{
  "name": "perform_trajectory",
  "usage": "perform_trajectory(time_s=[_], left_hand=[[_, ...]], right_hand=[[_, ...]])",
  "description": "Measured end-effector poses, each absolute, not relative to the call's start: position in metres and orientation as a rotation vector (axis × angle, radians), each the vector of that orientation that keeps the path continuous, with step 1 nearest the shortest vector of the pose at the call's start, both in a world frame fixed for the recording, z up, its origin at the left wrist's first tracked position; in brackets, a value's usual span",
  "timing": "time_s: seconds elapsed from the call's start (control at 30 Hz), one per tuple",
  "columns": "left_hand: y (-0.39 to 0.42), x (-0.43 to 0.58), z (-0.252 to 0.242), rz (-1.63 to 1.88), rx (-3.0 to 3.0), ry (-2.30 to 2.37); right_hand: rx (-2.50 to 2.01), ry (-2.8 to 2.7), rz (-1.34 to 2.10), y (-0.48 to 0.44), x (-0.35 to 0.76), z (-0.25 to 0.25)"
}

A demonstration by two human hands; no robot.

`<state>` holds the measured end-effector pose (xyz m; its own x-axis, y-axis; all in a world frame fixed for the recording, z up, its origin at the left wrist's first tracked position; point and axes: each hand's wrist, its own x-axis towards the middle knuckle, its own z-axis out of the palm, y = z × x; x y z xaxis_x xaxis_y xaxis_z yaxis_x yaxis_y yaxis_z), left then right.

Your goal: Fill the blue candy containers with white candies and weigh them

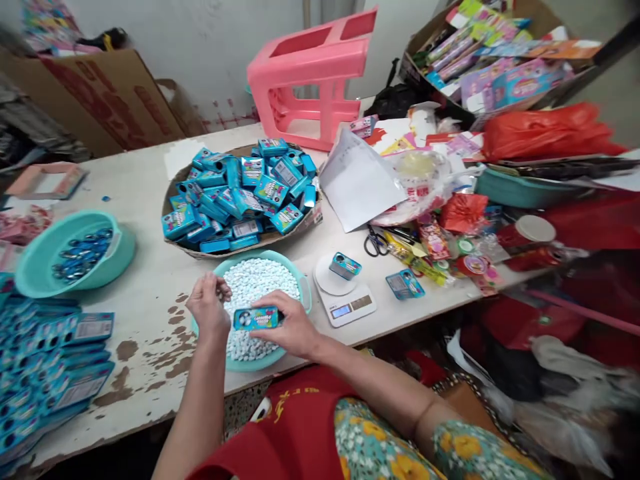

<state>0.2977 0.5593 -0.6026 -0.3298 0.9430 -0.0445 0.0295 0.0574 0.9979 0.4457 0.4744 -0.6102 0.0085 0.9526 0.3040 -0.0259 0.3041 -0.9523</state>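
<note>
My right hand grips a small blue candy tin and holds it on its side over a teal bowl full of small white candies. My left hand hovers just left of the tin with its fingertips pinched together; what they hold is too small to see. A second tin rests on a small white scale to the right of the bowl. Another tin lies flat on the table beyond the scale.
A round tray heaped with blue boxes sits behind the bowl. At left stand a teal bowl of blue pieces and stacked blue boxes. Scissors, papers, wrappers, a pink stool and a carton of packs crowd the right.
</note>
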Motion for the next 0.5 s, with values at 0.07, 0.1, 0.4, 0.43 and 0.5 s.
perform_trajectory(time_s=[0.07,0.1,0.4,0.43,0.5], left_hand=[[0.562,0.291,-0.629,1.069,1.245,1.674],[0.563,0.289,-0.641,0.891,1.368,1.710],[0.567,0.288,-0.666,0.095,2.303,1.493],[0.567,0.288,-0.666,0.076,2.319,1.483],[0.568,0.292,-0.663,0.099,2.328,1.506]], right_hand=[[-0.924,-1.344,1.040,0.458,0.451,-0.615],[-0.913,-1.353,1.069,0.450,0.455,-0.619],[-1.178,-1.177,1.145,0.399,0.501,-0.655],[-1.202,-1.174,1.134,0.395,0.506,-0.658],[-1.249,-1.180,1.108,0.387,0.515,-0.663]])
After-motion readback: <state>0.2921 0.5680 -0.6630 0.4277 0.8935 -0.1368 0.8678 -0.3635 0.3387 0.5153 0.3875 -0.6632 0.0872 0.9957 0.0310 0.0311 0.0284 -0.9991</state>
